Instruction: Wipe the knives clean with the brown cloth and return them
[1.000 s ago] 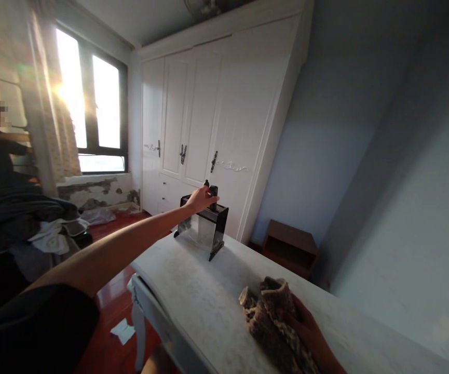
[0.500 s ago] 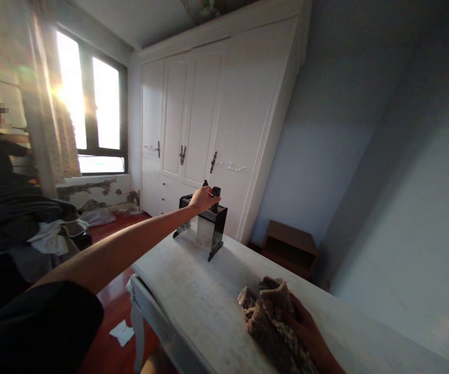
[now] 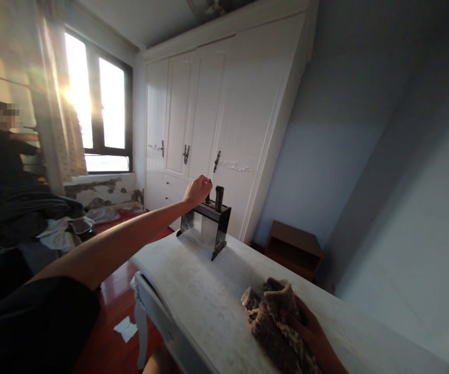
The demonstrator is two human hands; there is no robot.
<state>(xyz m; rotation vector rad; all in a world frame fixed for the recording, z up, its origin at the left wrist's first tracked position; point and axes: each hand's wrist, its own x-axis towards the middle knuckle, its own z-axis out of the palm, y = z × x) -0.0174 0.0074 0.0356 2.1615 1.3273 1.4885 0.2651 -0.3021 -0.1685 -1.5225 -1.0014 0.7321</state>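
Observation:
A black stand with see-through sides [image 3: 203,228], which looks like a knife block, stands upright at the far end of the white table [image 3: 193,291]. My left hand [image 3: 198,190] reaches out to it, fingers closed around the top of a thin black handle [image 3: 207,198] in its top slot. Just to the right, a thicker black handle [image 3: 219,198] sticks up, free of my hand. Close to me, my right hand [image 3: 312,327] is wrapped round a bunched brown cloth [image 3: 273,322] that rests on the table.
A white wardrobe [image 3: 243,114] rises behind the table. To its right sits a low brown cabinet [image 3: 296,239]. At the far left a person [image 3: 6,150] is by the curtain [image 3: 55,114], near heaped clothes [image 3: 63,234]. Paper [image 3: 125,329] lies on the red floor.
My left hand has moved off the thicker handle, leftward to the thin one. My right hand stays on the cloth. The whole view has shifted slightly.

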